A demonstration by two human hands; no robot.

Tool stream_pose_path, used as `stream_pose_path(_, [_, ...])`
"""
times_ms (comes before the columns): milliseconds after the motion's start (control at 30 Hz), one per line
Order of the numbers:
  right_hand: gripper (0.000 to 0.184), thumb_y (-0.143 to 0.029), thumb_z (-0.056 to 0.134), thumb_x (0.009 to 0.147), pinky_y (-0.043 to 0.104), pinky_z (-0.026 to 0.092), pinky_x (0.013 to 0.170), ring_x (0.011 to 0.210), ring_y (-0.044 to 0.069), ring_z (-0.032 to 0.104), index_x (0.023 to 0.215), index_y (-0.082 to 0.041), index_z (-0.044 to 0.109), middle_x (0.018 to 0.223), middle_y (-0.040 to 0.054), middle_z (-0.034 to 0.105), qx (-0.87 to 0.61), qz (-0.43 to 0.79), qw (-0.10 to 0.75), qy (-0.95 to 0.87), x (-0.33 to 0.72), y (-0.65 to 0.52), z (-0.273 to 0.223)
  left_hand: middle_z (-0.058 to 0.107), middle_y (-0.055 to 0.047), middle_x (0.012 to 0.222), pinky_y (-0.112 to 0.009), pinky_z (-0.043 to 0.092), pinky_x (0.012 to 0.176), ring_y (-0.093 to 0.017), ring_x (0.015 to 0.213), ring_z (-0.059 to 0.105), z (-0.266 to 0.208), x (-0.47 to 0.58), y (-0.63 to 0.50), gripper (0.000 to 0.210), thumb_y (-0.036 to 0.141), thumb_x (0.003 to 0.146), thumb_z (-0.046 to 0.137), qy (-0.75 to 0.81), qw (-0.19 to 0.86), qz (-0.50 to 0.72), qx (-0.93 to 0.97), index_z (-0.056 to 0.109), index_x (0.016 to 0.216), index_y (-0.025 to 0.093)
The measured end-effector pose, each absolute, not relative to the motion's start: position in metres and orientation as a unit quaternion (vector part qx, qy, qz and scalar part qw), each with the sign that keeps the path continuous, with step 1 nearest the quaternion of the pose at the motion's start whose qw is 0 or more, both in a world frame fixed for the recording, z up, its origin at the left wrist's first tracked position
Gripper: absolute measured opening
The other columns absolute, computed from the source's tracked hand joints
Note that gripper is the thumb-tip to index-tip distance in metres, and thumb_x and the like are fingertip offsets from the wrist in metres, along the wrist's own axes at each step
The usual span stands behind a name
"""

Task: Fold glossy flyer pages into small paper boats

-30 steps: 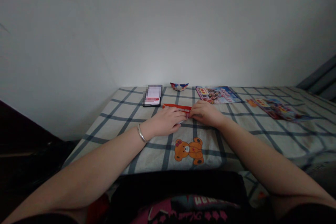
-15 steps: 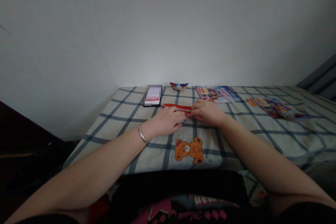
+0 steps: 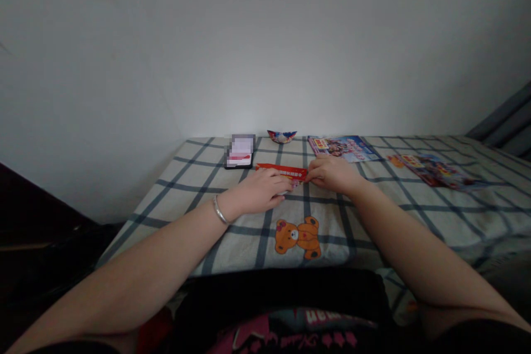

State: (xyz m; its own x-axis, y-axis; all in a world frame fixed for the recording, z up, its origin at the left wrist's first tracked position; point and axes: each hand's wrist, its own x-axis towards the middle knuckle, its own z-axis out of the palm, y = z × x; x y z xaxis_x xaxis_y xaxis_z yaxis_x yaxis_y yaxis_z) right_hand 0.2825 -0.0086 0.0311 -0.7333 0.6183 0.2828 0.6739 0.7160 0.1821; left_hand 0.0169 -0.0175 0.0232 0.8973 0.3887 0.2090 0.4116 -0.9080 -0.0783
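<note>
A narrow red paper strip (image 3: 293, 171) with white printed characters, seemingly a folded leaflet, lies crosswise on the checked cloth. My left hand (image 3: 265, 189) rests over its left and middle part, fingers laid flat and thumb apart on the near side, hiding much of it. At the strip's right end, my right hand (image 3: 329, 172) has thumb and fingers pinched together on the edge. Below the fingers a bit of pink and yellow print shows. A silver bangle (image 3: 220, 210) circles my left wrist.
Behind the strip stand a phone (image 3: 240, 151) with a blurred screen and a small blue-red folded paper (image 3: 282, 136) near the wall. Two colourful leaflets, one at the back (image 3: 344, 149) and another farther right (image 3: 442, 170), lie on the checked cloth (image 3: 199, 177). A bear print (image 3: 297, 237) marks its front.
My right hand has shifted slightly right, along to the strip's end, and more of the red print shows between the hands. My left hand stays nearly in place.
</note>
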Motion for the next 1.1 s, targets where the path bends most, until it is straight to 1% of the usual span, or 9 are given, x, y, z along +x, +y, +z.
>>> stream_pose_path(333, [0.022, -0.017, 0.061, 0.085, 0.029, 0.043, 0.075, 0.086, 0.019, 0.061, 0.092, -0.026, 0.079, 0.091, 0.0032, 0.073, -0.37, -0.114, 0.1, -0.917, 0.282, -0.011, 0.03, 0.063, -0.003, 0.126, -0.037, 0.043, 0.098, -0.022, 0.115, 0.052, 0.021, 0.013, -0.017, 0.032, 0.025, 0.092, 0.055, -0.202, 0.057, -0.101, -0.973, 0.059, 0.123, 0.023])
stream_pose_path(467, [0.023, -0.016, 0.058, 0.085, 0.029, 0.043, 0.076, 0.086, 0.018, 0.062, 0.093, -0.025, 0.078, 0.092, 0.0034, 0.073, -0.373, -0.11, 0.1, -0.916, 0.281, -0.012, 0.03, 0.064, -0.004, 0.126, -0.037, 0.043, 0.1, -0.022, 0.115, 0.053, 0.021, 0.014, -0.017, 0.033, 0.022, 0.091, 0.055, -0.194, 0.059, -0.103, -0.974, 0.059, 0.124, 0.021])
stream_pose_path(567, [0.021, -0.018, 0.059, 0.086, 0.028, 0.043, 0.072, 0.085, 0.017, 0.063, 0.095, -0.023, 0.076, 0.093, 0.0042, 0.071, -0.378, -0.103, 0.102, -0.914, 0.278, -0.015, 0.03, 0.062, -0.005, 0.128, -0.036, 0.042, 0.103, -0.02, 0.116, 0.053, 0.02, 0.012, -0.015, 0.037, 0.019, 0.09, 0.053, -0.189, 0.059, -0.113, -0.974, 0.057, 0.127, 0.02])
stream_pose_path(667, [0.02, -0.022, 0.061, 0.086, 0.026, 0.041, 0.066, 0.081, 0.016, 0.063, 0.1, -0.022, 0.075, 0.092, 0.0044, 0.071, -0.385, -0.097, 0.096, -0.913, 0.273, -0.019, 0.031, 0.06, -0.007, 0.131, -0.035, 0.042, 0.104, -0.02, 0.118, 0.053, 0.02, 0.01, -0.014, 0.039, 0.021, 0.09, 0.055, -0.186, 0.053, -0.113, -0.975, 0.055, 0.13, 0.02])
stream_pose_path(800, [0.019, -0.021, 0.06, 0.088, 0.025, 0.037, 0.061, 0.077, 0.015, 0.063, 0.098, -0.024, 0.075, 0.091, 0.0028, 0.071, -0.397, -0.099, 0.085, -0.909, 0.27, -0.021, 0.031, 0.048, -0.007, 0.145, -0.037, 0.038, 0.108, -0.022, 0.127, 0.048, 0.019, 0.008, -0.013, 0.05, 0.029, 0.089, 0.059, -0.202, 0.069, -0.129, -0.968, 0.048, 0.137, 0.023])
stream_pose_path(933, [0.019, -0.021, 0.059, 0.089, 0.024, 0.036, 0.061, 0.079, 0.015, 0.063, 0.098, -0.025, 0.075, 0.091, 0.002, 0.071, -0.396, -0.095, 0.093, -0.909, 0.27, -0.021, 0.031, 0.032, -0.011, 0.156, -0.048, 0.025, 0.116, -0.032, 0.141, 0.03, 0.016, 0.004, -0.011, 0.076, 0.049, 0.083, 0.066, -0.284, 0.129, -0.166, -0.935, 0.034, 0.148, 0.024])
stream_pose_path(967, [0.019, -0.021, 0.059, 0.089, 0.024, 0.036, 0.061, 0.079, 0.015, 0.063, 0.099, -0.026, 0.075, 0.091, 0.002, 0.07, -0.396, -0.091, 0.095, -0.909, 0.271, -0.02, 0.03, 0.032, -0.013, 0.156, -0.049, 0.022, 0.117, -0.033, 0.142, 0.028, 0.016, 0.003, -0.01, 0.084, 0.054, 0.081, 0.067, -0.297, 0.133, -0.163, -0.932, 0.03, 0.149, 0.022])
stream_pose_path(1033, [0.019, -0.022, 0.059, 0.089, 0.024, 0.037, 0.062, 0.079, 0.014, 0.063, 0.1, -0.026, 0.075, 0.092, 0.0022, 0.07, -0.397, -0.085, 0.097, -0.909, 0.272, -0.019, 0.03, 0.037, -0.014, 0.153, -0.049, 0.018, 0.118, -0.032, 0.139, 0.034, 0.017, 0.001, -0.007, 0.091, 0.06, 0.078, 0.068, -0.304, 0.128, -0.149, -0.932, 0.028, 0.15, 0.02])
stream_pose_path(1100, [0.019, -0.023, 0.059, 0.09, 0.024, 0.037, 0.062, 0.079, 0.014, 0.062, 0.1, -0.026, 0.075, 0.092, 0.0025, 0.07, -0.396, -0.08, 0.097, -0.909, 0.273, -0.017, 0.029, 0.044, -0.012, 0.149, -0.047, 0.021, 0.116, -0.031, 0.133, 0.042, 0.019, -0.001, -0.006, 0.093, 0.062, 0.077, 0.068, -0.302, 0.117, -0.132, -0.937, 0.029, 0.15, 0.02])
